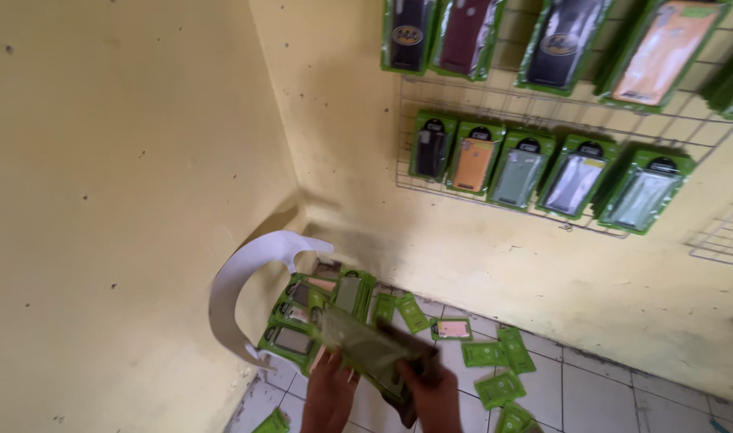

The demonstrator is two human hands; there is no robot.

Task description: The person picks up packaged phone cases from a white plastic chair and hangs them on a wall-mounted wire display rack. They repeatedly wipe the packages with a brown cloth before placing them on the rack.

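Observation:
My left hand (328,394) and my right hand (433,394) both grip a green packaged phone case (366,346), blurred by motion, at the bottom middle of the head view. Just beyond it, a white plastic chair (238,281) in the corner carries a pile of green phone-case packs (314,309). Several more green packs (495,361) lie scattered on the tiled floor to the right of my hands.
A wire grid rack (543,120) on the yellow right wall holds rows of hanging phone-case packs (535,164). A second wire grid (723,236) shows at the far right. A bare yellow wall (118,200) fills the left. White floor tiles (599,397) run along the wall's foot.

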